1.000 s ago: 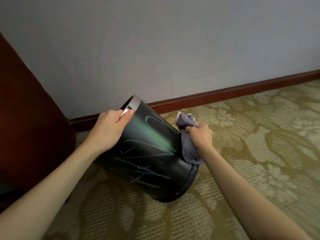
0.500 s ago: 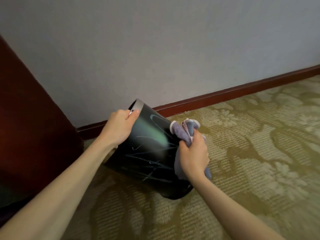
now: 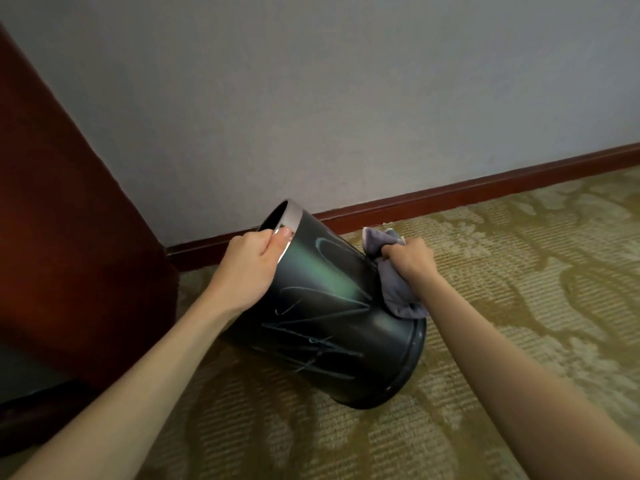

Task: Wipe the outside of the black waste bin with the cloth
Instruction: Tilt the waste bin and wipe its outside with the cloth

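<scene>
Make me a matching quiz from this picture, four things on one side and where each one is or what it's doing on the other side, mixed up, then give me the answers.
Things:
1. left hand
2. right hand
3. waste bin
4. baseboard

States or places:
A. runs along the bottom of the wall
B. grips the rim of the bin
C. tilted, with its base on the carpet
D. presses a bunched cloth against the bin's side

Pairs: 1-B, 2-D, 3-C, 4-A. The cloth is greyish purple, and the carpet has a beige pattern.
</scene>
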The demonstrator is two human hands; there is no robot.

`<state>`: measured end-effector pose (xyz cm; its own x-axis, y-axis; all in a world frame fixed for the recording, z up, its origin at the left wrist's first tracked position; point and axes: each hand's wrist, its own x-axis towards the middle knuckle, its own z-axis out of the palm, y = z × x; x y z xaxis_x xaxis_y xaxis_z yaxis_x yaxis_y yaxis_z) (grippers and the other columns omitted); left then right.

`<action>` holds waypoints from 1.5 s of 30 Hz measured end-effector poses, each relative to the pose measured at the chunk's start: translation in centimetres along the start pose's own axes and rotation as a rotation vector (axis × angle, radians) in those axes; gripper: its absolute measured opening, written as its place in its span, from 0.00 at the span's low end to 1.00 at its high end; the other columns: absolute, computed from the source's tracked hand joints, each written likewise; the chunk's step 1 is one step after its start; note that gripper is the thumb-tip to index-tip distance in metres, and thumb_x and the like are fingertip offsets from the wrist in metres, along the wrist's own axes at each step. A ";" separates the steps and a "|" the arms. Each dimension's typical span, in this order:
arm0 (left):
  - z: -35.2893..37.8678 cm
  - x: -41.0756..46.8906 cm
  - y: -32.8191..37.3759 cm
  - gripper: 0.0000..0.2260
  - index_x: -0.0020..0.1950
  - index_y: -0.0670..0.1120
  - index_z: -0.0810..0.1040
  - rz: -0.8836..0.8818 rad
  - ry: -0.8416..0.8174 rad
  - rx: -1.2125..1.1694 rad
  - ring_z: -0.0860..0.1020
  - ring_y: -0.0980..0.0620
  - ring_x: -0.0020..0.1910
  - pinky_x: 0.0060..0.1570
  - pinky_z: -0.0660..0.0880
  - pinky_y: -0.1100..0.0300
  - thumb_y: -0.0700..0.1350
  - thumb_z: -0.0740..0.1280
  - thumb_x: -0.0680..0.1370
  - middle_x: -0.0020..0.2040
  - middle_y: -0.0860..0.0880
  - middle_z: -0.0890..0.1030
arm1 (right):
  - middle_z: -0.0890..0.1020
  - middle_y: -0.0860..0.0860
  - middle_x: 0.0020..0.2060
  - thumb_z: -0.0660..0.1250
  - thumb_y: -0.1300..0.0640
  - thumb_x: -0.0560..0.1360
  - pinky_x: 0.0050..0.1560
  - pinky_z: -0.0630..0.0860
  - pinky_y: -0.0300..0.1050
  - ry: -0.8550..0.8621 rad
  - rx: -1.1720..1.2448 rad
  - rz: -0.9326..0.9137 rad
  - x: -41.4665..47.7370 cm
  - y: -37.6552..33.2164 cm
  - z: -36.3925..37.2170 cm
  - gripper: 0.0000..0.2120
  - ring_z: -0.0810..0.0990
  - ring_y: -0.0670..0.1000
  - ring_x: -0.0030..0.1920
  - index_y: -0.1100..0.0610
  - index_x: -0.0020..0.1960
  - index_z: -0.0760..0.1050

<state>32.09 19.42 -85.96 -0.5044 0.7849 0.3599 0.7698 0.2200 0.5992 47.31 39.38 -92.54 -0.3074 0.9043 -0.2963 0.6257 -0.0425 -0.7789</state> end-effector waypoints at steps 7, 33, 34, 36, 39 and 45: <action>-1.4 0.0 -2.5 0.22 0.27 0.48 0.69 -0.176 0.057 0.024 0.71 0.51 0.30 0.30 0.63 0.56 0.52 0.56 0.81 0.27 0.50 0.72 | 0.81 0.58 0.52 0.62 0.51 0.71 0.51 0.72 0.52 0.106 0.024 -0.124 -5.0 -2.0 2.1 0.17 0.78 0.63 0.53 0.53 0.58 0.74; 0.7 -1.6 0.9 0.21 0.29 0.46 0.66 -0.220 0.154 0.040 0.69 0.52 0.27 0.27 0.58 0.57 0.50 0.54 0.81 0.28 0.49 0.70 | 0.81 0.60 0.53 0.65 0.51 0.68 0.47 0.69 0.45 -0.027 0.005 -0.149 -0.4 -4.8 2.0 0.20 0.78 0.62 0.55 0.60 0.57 0.77; 0.8 -1.7 1.1 0.21 0.29 0.46 0.66 -0.199 0.148 0.041 0.69 0.53 0.27 0.26 0.58 0.58 0.51 0.54 0.81 0.27 0.50 0.70 | 0.81 0.61 0.55 0.66 0.52 0.68 0.47 0.69 0.44 -0.043 0.001 -0.135 0.0 -4.7 1.7 0.22 0.78 0.62 0.56 0.61 0.59 0.77; 0.9 -1.7 1.3 0.20 0.30 0.46 0.67 -0.170 0.143 0.059 0.70 0.51 0.27 0.28 0.60 0.56 0.51 0.53 0.81 0.28 0.49 0.71 | 0.80 0.62 0.57 0.66 0.53 0.68 0.47 0.68 0.44 -0.043 0.006 -0.119 0.2 -4.3 1.5 0.22 0.78 0.62 0.57 0.62 0.60 0.76; 0.9 -1.6 1.1 0.19 0.34 0.44 0.69 -0.165 0.174 0.137 0.76 0.41 0.35 0.33 0.66 0.53 0.51 0.52 0.81 0.33 0.43 0.76 | 0.82 0.59 0.49 0.65 0.53 0.68 0.45 0.69 0.46 0.007 0.063 -0.146 -0.8 -3.3 1.6 0.10 0.79 0.60 0.50 0.56 0.47 0.77; 1.4 -1.0 2.2 0.17 0.37 0.46 0.67 -0.186 0.213 0.274 0.72 0.41 0.36 0.36 0.62 0.53 0.52 0.51 0.81 0.39 0.39 0.78 | 0.82 0.57 0.45 0.64 0.53 0.69 0.46 0.74 0.52 0.224 0.276 -0.165 -4.7 -1.7 2.1 0.09 0.79 0.59 0.46 0.57 0.46 0.74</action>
<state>34.84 19.87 -86.00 -0.6927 0.5855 0.4211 0.7191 0.5159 0.4655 46.18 34.28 -91.02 -0.2046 0.9776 -0.0500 0.3553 0.0265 -0.9344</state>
